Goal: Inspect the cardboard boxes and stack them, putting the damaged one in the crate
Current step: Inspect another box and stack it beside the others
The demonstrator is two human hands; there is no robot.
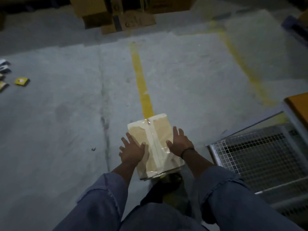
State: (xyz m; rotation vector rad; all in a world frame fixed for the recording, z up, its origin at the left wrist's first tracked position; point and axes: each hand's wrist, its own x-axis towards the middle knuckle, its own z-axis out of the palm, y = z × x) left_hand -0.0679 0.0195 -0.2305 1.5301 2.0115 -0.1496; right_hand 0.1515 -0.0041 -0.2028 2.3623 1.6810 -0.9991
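A taped cardboard box [155,144] sits in front of me over the yellow floor line, with clear tape down its middle seam. My left hand [131,150] lies on its left top edge, fingers spread and straight, thumb on the top face. My right hand [179,144] presses the right top edge the same way, a dark band on its wrist. Edges of more cardboard show under the box at its near end. The wire mesh crate [260,157] stands on the floor to the right of the box.
Brown cartons [116,15] are piled at the far end of the concrete floor. Small yellow packets [21,81] lie at the far left. An orange-topped surface [298,104] sits behind the crate. A second yellow line [241,64] runs at the right.
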